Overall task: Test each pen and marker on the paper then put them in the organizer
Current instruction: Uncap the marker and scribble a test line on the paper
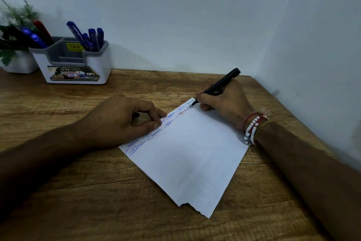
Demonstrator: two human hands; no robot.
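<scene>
Right hand (224, 102) pinches the black marker (224, 82), tip scribbling on the paper (187, 152) at its far corner, while the left hand (117, 121) pins the sheet steady with curled fingers (maybe hiding a cap, can't tell), and the organizer (103, 61) waits far left.

With the paper (187, 152) as the dial's centre, the desk (78, 192) lay open from five round to nine o'clock, with room for hands to pass. At ten o'clock the organizer (78, 65) stood against the back wall (175, 16). Blue pens (91, 37) and markers (39, 33) jutted above its end compartments, and a potted plant (17, 63) crowded its far side. The side wall (322, 45) closed off two to four o'clock. The left hand (121, 119) blocked the paper's ten o'clock edge. The right hand (224, 102) and its slanting black marker (220, 84) blocked the one o'clock corner. Bare desk ran between them at twelve.
</scene>
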